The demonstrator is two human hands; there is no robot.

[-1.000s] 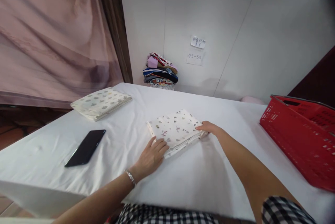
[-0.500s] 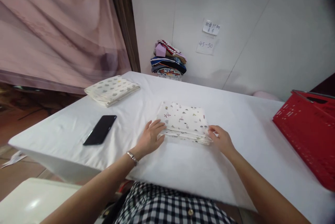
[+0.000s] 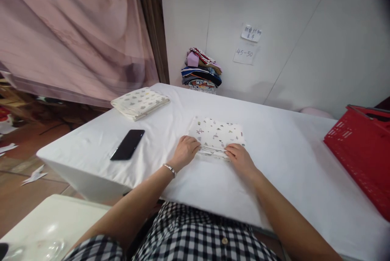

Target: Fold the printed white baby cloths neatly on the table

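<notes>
Where the white-draped tabletop (image 3: 289, 179) spans the scene, a red perforated plastic basket (image 3: 362, 151) stands at right. A cream folded cloth with grey motifs (image 3: 140, 102) lies far left. A white folded cloth with small prints (image 3: 217, 131) lies centrally, its near edge gripped by the left hand (image 3: 184, 150) and right hand (image 3: 241, 160). A black rectangular phone (image 3: 128, 144) lies left.

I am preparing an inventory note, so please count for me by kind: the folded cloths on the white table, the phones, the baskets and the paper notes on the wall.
Folded cloths: 2 (nearer cloth, farther cloth)
Phone: 1
Red basket: 1
Paper notes: 2 (upper note, lower note)
Total: 6
</notes>
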